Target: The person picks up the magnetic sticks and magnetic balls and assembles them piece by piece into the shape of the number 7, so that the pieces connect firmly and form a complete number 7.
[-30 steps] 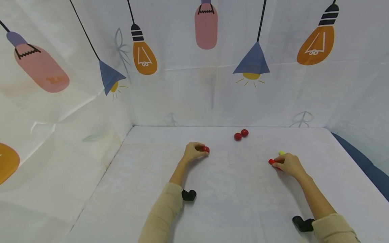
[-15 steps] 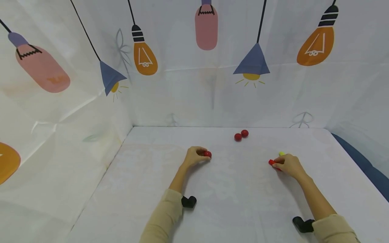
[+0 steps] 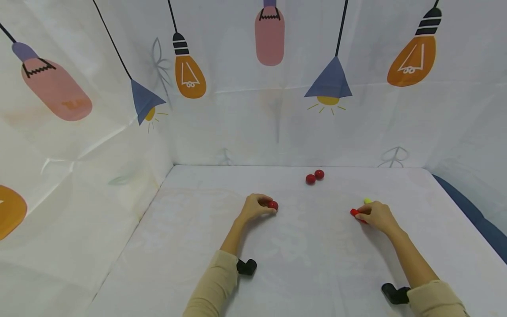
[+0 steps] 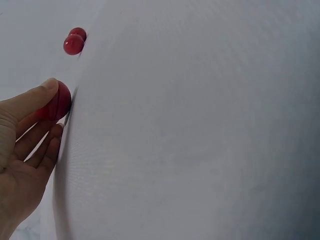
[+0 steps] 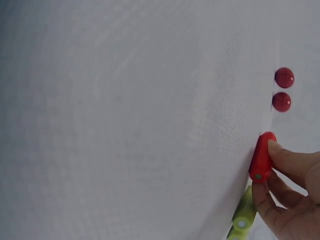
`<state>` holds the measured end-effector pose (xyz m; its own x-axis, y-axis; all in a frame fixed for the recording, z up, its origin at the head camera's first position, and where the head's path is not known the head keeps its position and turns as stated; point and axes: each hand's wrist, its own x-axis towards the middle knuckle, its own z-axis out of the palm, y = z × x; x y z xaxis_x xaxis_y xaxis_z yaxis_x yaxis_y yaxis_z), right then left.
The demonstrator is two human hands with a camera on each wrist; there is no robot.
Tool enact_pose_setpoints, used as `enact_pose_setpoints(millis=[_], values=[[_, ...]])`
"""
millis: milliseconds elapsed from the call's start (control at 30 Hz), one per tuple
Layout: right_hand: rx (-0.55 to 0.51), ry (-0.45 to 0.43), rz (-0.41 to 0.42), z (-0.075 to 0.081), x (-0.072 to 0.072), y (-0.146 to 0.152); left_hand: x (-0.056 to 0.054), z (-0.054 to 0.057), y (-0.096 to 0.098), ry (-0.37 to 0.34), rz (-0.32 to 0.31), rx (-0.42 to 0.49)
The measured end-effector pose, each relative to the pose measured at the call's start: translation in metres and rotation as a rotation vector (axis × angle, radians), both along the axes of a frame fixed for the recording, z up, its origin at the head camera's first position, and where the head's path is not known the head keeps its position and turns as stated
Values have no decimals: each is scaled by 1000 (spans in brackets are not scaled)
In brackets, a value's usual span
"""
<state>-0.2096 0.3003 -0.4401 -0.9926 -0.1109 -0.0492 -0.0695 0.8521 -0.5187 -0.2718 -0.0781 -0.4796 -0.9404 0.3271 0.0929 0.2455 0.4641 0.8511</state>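
White sheeting with lamp prints in orange, pink and blue hangs behind and to the left of a white table. Two beige sleeves reach in from the table's near side. Left of the table's middle, the left hand pinches a red ball between thumb and fingers, its remaining fingers loosely bent; whether the ball touches the table is hard to tell. On the table's right part, the right hand has thumb and fingertips closed round a red cylinder. Beside each sleeve's cuff, a black fitting juts out over the table. Yellow-green pieces lie on the table just beside the right hand, one cut off by the edge of the right wrist view. Two more red balls sit close together near the table's far edge, right of its middle.
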Motion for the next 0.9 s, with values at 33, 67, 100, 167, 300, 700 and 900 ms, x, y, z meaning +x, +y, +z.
enact_pose_setpoints(millis=[33,67,100,167,300,700,900], values=[[-1,-1,1,0,0,0,0,0,0,2,-1,4],[-2,-1,1,0,0,0,0,-1,0,5,0,8],[-3,3,2,0,0,0,0,-1,0,5,2,10],[-2,12,6,-1,1,0,0,-3,0,10,8,14],[2,43,21,-4,2,1,0,-6,1,7,23,29],[23,96,67,-7,-1,-2,2,-9,-1,15,19,60],[1,145,123,-10,-7,-8,2,-8,0,1,29,69]])
